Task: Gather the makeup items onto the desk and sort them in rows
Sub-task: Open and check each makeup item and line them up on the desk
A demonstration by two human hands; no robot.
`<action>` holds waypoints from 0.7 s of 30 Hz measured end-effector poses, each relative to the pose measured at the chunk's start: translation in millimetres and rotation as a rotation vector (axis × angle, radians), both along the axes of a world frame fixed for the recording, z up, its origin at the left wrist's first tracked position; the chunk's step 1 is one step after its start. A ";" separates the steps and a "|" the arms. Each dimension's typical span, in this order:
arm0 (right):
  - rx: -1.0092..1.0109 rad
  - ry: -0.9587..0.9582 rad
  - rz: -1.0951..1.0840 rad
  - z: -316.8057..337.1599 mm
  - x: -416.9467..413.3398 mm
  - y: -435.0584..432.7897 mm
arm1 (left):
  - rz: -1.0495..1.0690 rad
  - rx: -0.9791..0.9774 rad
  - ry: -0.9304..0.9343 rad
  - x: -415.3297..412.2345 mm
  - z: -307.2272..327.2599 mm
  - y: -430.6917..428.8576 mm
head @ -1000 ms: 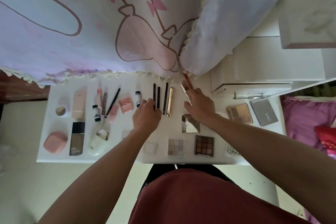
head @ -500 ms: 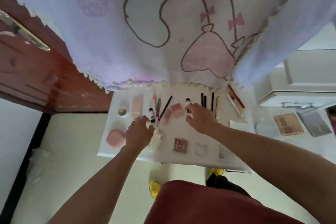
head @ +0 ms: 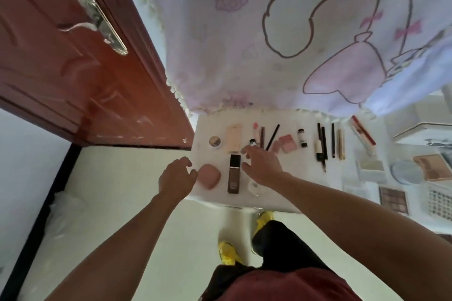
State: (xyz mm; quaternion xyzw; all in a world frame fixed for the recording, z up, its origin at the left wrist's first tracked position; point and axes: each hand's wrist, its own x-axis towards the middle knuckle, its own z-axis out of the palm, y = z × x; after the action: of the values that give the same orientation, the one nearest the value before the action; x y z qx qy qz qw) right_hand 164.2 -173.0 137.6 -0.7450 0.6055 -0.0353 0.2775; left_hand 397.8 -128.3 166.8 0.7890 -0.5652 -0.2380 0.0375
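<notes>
Fingers [head: 250, 154] spread, empty: left hand [head: 175, 179] and right hand [head: 263, 166] shifted leftward, flanking foundation bottle [head: 234, 175].

Home bedroom: cartoon curtain [head: 269, 39], wooden door [head: 73, 68], makeup-strewn desk [head: 281, 193].

The white desk [head: 308, 173] carries makeup in two rough rows. Along the far edge, from left to right, lie a small round jar [head: 215, 141], a pale pink tube [head: 233, 138], a pink lipstick [head: 255, 131], a slanted black pencil [head: 272, 137], a pink blush compact [head: 288, 143], a small black-and-white tube [head: 302, 137], several dark pencils [head: 323, 146] lying parallel, a gold tube [head: 341, 144] and a red-and-white stick [head: 362, 131] set at an angle. In the near row, a pink rounded case [head: 209, 176] sits just beside a dark foundation bottle [head: 234, 173] at the left end. Farther right lie a white square compact [head: 371, 166], a round pale disc [head: 404, 171], a tan palette [head: 431, 167] and a brown eyeshadow palette [head: 393, 198] near the front edge.
</notes>
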 end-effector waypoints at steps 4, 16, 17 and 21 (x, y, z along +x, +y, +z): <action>0.042 0.061 0.051 -1.8 17.5 -22.5 | 0.020 0.017 0.061 6.9 -8.6 -5.3; 0.132 0.227 0.305 -37.6 94.0 -108.2 | 0.168 0.048 0.145 42.5 -27.7 -46.8; 0.140 0.244 0.318 -41.1 97.4 -109.5 | 0.167 0.059 0.148 47.0 -29.6 -48.9; 0.148 0.302 0.328 -52.9 106.5 -113.3 | 0.143 0.099 0.160 64.6 -31.6 -66.6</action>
State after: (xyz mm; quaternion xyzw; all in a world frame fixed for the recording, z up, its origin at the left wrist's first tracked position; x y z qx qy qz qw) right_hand 270.7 -286.3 84.6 -0.8079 0.5121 0.1666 0.2394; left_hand 462.4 -194.9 135.2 0.8066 -0.4903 -0.3246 0.0603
